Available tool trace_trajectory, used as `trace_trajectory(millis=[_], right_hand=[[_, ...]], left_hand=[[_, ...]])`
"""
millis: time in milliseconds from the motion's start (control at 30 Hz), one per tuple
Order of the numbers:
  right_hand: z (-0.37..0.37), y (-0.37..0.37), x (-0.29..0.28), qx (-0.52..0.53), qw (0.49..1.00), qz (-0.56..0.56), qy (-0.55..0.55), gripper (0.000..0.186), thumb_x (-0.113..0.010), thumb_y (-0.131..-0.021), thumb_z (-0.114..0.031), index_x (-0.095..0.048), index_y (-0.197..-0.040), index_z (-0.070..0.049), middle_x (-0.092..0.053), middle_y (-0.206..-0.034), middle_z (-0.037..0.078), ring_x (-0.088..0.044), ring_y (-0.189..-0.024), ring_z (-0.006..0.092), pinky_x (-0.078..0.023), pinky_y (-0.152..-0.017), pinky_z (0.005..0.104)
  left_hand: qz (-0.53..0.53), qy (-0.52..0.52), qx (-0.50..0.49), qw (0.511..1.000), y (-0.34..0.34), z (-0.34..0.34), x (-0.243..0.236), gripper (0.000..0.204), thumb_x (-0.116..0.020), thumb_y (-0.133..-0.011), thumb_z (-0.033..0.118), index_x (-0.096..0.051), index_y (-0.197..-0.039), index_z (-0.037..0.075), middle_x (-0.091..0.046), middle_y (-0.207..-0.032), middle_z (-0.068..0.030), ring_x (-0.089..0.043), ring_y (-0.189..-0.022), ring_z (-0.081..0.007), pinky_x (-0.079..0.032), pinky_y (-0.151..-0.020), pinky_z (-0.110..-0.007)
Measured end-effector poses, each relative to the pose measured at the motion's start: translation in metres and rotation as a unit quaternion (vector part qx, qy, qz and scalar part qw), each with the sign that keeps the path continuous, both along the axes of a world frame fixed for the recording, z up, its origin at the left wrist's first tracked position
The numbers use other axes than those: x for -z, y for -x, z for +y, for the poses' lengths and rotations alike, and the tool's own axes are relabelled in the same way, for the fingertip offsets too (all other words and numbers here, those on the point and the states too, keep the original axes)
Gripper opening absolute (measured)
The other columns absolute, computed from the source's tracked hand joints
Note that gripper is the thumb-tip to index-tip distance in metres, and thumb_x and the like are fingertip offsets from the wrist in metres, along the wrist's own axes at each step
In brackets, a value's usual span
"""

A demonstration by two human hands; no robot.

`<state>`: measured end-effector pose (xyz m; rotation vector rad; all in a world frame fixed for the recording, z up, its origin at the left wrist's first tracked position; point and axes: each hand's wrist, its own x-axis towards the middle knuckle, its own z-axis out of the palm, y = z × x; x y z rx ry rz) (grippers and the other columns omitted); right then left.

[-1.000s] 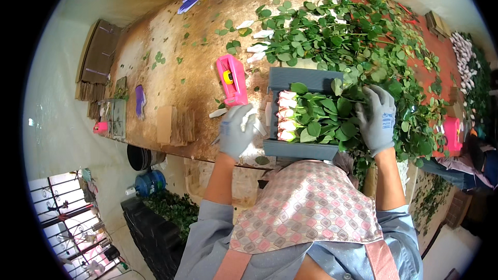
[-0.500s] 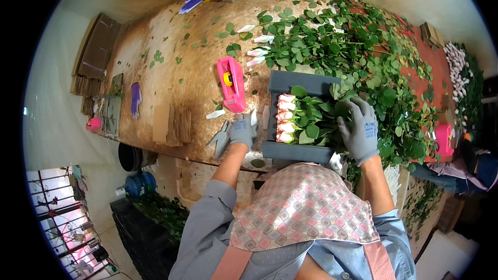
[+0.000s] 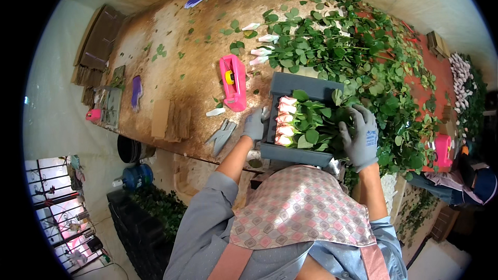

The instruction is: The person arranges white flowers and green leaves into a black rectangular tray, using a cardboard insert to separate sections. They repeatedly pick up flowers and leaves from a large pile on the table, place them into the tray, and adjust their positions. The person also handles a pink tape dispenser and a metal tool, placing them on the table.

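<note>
A dark grey trough-like box (image 3: 296, 154) stands before me with its long walls at the near and far sides. Inside lie pink roses (image 3: 285, 119) in a row, heads to the left, leafy green stems trailing right. My right hand (image 3: 361, 137), in a grey glove, is over the stems at the box's right end, thumb and fingers curved apart around the leaves. My left hand (image 3: 254, 125), gloved alike, lies at the box's left end, fingers stretched toward its edge. Grey-handled clippers (image 3: 223, 137) lie left of that hand. A pink tape dispenser (image 3: 233, 84) stands beyond it.
Leafy rose stems (image 3: 358, 46) with white-wrapped heads (image 3: 261, 52) cover the table's right. Cardboard pieces (image 3: 171, 120), a purple glove (image 3: 136, 93) and stacked cardboard (image 3: 98, 39) lie left. A second pink dispenser (image 3: 442, 149) and another person (image 3: 459, 184) are at the right.
My left hand has shifted right and up, away from the clippers to the box's left edge. My right hand has moved slightly down, its fingers still curved over the stems.
</note>
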<state>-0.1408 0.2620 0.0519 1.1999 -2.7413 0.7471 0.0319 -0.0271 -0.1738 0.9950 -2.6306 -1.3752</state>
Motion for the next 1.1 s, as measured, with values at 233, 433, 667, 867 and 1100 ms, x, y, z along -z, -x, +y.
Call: trace_trajectory(millis=[233, 433, 667, 867, 1100], right_hand=[[0.006, 0.0, -0.003, 0.019, 1.0, 0.002, 0.009, 0.041, -0.072, -0.088, -0.017, -0.061, -0.125, -0.006, -0.059, -0.131, 0.018, -0.055, -0.121, 0.0387, -0.044, -0.102, 0.0481], [0.002, -0.007, -0.013, 0.008, 0.999, 0.021, 0.029, 0.04, -0.071, -0.088, -0.017, -0.063, -0.125, -0.006, -0.06, -0.128, 0.017, -0.056, -0.118, 0.0373, -0.045, -0.101, 0.0465], [-0.021, -0.031, -0.026, -0.046, 0.998, 0.017, 0.039, 0.039, -0.073, -0.087, -0.017, -0.063, -0.123, -0.006, -0.061, -0.125, 0.014, -0.057, -0.115, 0.0353, -0.045, -0.101, 0.0456], [-0.028, -0.05, -0.025, -0.058, 0.997, 0.021, 0.038, 0.04, -0.073, -0.088, -0.018, -0.064, -0.125, -0.008, -0.061, -0.126, 0.014, -0.057, -0.117, 0.0361, -0.045, -0.101, 0.0466], [-0.043, -0.084, -0.021, -0.085, 0.995, 0.009, 0.047, 0.039, -0.071, -0.088, -0.015, -0.063, -0.125, -0.006, -0.061, -0.125, 0.016, -0.058, -0.114, 0.0373, -0.046, -0.099, 0.0463]], left_hand=[[-0.145, 0.154, -0.059, 0.976, -0.032, -0.025, -0.116, 0.061, -0.065, -0.089, 0.022, -0.042, -0.145, 0.015, -0.071, -0.11, -0.0255, -0.071, -0.095, -0.0434, -0.055, -0.086, -0.051], [-0.239, 0.249, -0.022, 0.938, -0.083, -0.114, -0.075, 0.046, -0.068, -0.089, 0.026, -0.056, -0.13, 0.01, -0.071, -0.111, -0.0225, -0.07, -0.1, -0.0404, -0.055, -0.086, -0.05], [-0.181, 0.268, -0.081, 0.943, -0.091, -0.112, -0.065, 0.031, -0.069, -0.086, 0.028, -0.07, -0.111, 0.01, -0.073, -0.106, -0.0213, -0.069, -0.101, -0.0401, -0.054, -0.088, -0.05], [-0.257, 0.163, 0.023, 0.952, -0.193, -0.067, -0.121, 0.039, -0.069, -0.087, 0.038, -0.068, -0.116, 0.013, -0.069, -0.118, -0.0198, -0.065, -0.111, -0.0387, -0.051, -0.096, -0.05], [-0.328, 0.245, 0.039, 0.912, -0.342, -0.05, -0.104, 0.068, -0.079, -0.075, 0.049, -0.064, -0.131, 0.014, -0.072, -0.115, -0.0182, -0.068, -0.108, -0.0379, -0.053, -0.096, -0.047]])
